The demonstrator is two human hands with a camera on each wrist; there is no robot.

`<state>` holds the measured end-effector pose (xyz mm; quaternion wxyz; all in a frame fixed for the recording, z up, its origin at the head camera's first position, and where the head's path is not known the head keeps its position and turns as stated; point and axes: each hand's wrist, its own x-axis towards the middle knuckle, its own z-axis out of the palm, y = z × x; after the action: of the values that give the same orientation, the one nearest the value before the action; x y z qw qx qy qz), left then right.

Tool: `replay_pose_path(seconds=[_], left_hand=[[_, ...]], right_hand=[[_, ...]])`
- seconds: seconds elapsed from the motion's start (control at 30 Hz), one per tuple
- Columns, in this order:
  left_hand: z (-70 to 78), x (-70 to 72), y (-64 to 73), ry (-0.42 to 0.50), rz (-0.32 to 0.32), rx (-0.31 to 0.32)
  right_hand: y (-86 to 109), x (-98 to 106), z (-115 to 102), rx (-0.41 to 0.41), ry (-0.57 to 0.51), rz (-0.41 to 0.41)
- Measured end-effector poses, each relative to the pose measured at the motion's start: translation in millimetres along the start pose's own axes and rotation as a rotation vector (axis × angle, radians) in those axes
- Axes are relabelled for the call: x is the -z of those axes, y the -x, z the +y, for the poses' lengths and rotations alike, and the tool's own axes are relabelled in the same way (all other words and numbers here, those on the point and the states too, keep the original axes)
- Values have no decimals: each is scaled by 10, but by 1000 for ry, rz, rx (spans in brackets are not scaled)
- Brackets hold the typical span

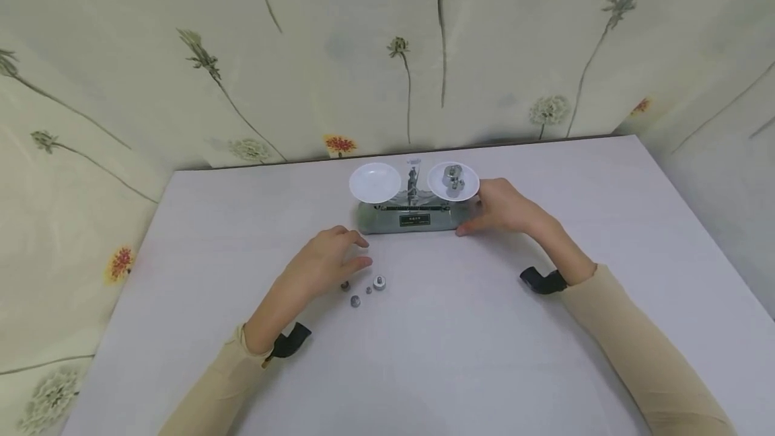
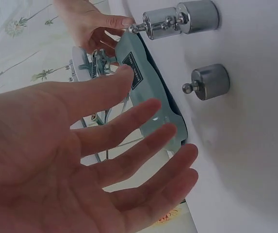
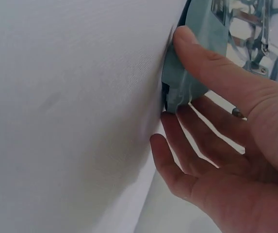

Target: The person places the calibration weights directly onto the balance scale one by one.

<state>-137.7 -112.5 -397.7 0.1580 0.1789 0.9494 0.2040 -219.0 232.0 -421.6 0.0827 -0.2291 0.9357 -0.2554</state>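
Observation:
A balance scale [image 1: 381, 219] with a grey-green base and two white pans stands near the table's back edge. My right hand [image 1: 502, 207] grips the right end of its base, thumb [image 3: 202, 53] on the front and fingers curled at the end. Several metal weights [image 1: 453, 179] sit in the right pan [image 1: 432, 188]. My left hand [image 1: 323, 261] hovers in front of the scale's left end, fingers spread and slightly bent, holding nothing. Just below it, several knobbed metal weights [image 1: 379, 282] stand on the table; one cylindrical weight [image 2: 211, 81] stands apart in the left wrist view.
The white table [image 1: 460, 355] extends around the scale on all sides. Behind it hangs a flower-patterned cloth [image 1: 339, 52], which also covers the sides. A black wrist-camera mount [image 1: 292, 340] juts from the left wrist, another mount [image 1: 543, 281] from the right.

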Motion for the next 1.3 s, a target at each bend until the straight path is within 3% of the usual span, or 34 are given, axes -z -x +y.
replay_pose_path(seconds=[0.4, 0.73, 1.1, 1.3], left_hand=[[2, 45, 86, -66, -42, 22], [-71, 60, 143, -142, -148, -20], [-80, 21, 187, -171, -158, -14], [-64, -20, 181, -238, -115, -39]], right_hand=[[-6, -3, -7, 1, -32, -17], [-13, -24, -7, 13, -40, -27], [-16, -30, -9, 21, -31, -38], [-25, -29, 7, 28, -29, -32]])
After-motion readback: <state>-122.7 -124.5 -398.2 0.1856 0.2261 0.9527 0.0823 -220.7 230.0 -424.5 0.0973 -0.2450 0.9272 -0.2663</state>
